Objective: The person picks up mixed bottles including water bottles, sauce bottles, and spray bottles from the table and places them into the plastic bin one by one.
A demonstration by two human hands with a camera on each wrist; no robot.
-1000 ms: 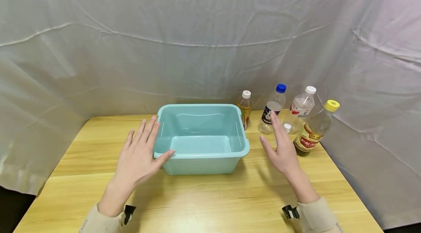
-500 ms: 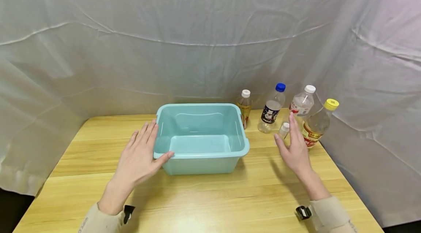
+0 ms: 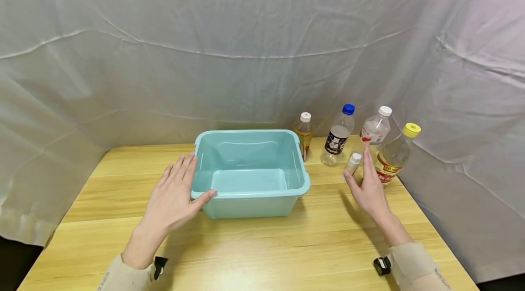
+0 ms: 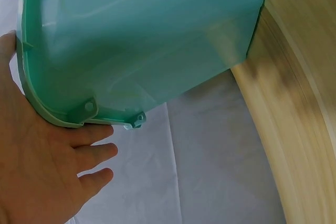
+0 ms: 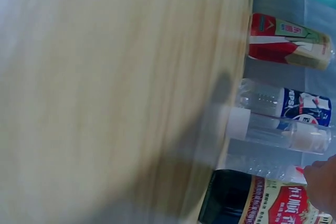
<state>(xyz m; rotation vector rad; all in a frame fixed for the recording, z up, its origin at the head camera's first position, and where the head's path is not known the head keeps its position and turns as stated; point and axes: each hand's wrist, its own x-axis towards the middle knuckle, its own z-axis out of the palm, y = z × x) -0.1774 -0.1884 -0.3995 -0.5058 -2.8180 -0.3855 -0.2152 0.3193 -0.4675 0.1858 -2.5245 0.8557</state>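
Observation:
My left hand (image 3: 170, 195) lies along the left rim of a light-blue plastic basin (image 3: 251, 194), fingers straight and thumb over the front corner. The left wrist view shows the fingers (image 4: 93, 156) against the outside of the rim. My right hand (image 3: 371, 195) hovers with straight fingers and thumb spread, holding nothing. Its thumb tip overlaps a small clear bottle with a white cap (image 3: 355, 158) in the head view. Just beyond those fingers stands a yellow-capped bottle of dark liquid (image 3: 387, 168), its red-and-yellow label partly hidden by the hand.
A blue-capped Pepsi bottle (image 3: 336, 142) and a clear white-capped bottle (image 3: 376, 130) stand at the back right. A white-capped bottle with a yellow and red label (image 3: 303, 138) is beside the basin. A grey cloth (image 3: 262, 54) hangs behind the wooden table (image 3: 254, 254).
My right hand has moved to the right, away from the Pepsi bottle and over beside the small bottle. My left hand and the basin have stayed put.

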